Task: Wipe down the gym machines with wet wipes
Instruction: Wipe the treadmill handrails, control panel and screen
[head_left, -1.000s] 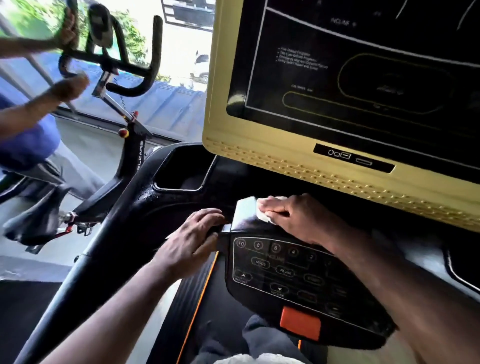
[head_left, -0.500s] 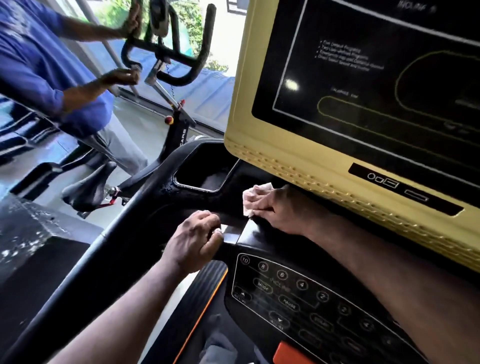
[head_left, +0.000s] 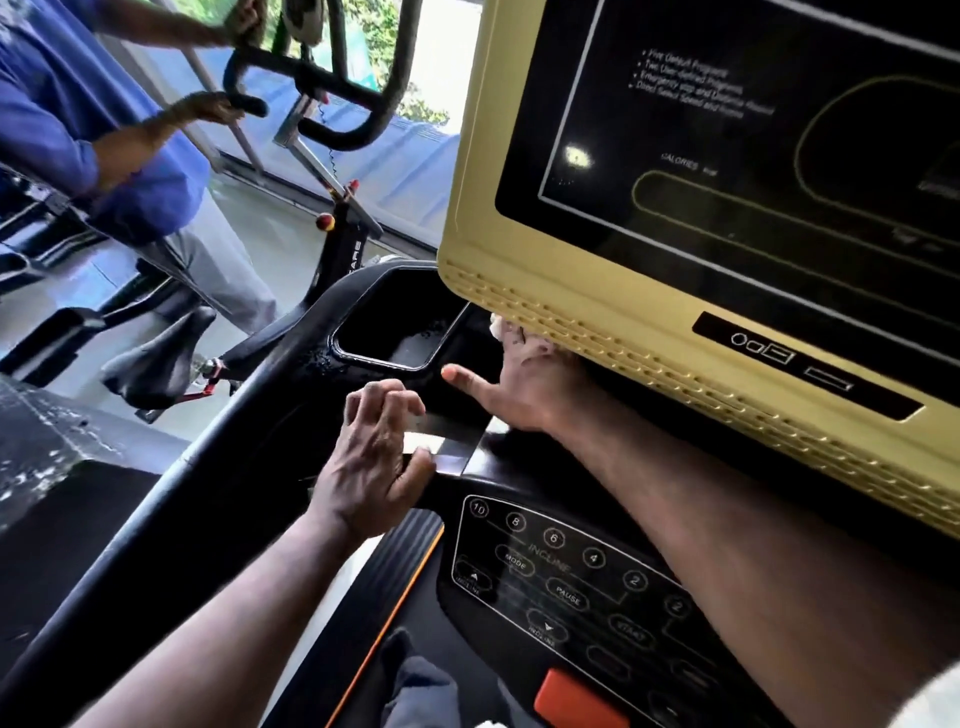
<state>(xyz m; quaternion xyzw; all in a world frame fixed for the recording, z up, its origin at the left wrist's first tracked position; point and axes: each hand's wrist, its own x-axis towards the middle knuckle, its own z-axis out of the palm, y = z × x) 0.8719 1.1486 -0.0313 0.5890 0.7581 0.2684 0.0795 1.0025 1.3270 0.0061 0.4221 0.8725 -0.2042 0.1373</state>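
I stand at a treadmill with a yellow-framed console screen (head_left: 545, 270) and a black button panel (head_left: 561, 571) below it. My right hand (head_left: 514, 384) reaches under the screen's lower left corner and presses a white wet wipe (head_left: 500, 327) against the black housing; its fingers are hidden under the yellow frame and the thumb sticks out to the left. My left hand (head_left: 374, 457) rests with curled fingers on the shiny handgrip bar (head_left: 441, 441) left of the button panel.
A black cup holder recess (head_left: 400, 338) sits just left of the wipe. The treadmill's black side rail (head_left: 171, 514) runs down left. Beyond it, another person in a blue shirt (head_left: 78, 130) works on an exercise bike (head_left: 311, 104) by the window.
My right hand has pushed the wipe farther up and back, from the top of the button panel to under the screen's corner. My left hand stays on the grip. The view has shifted closer.
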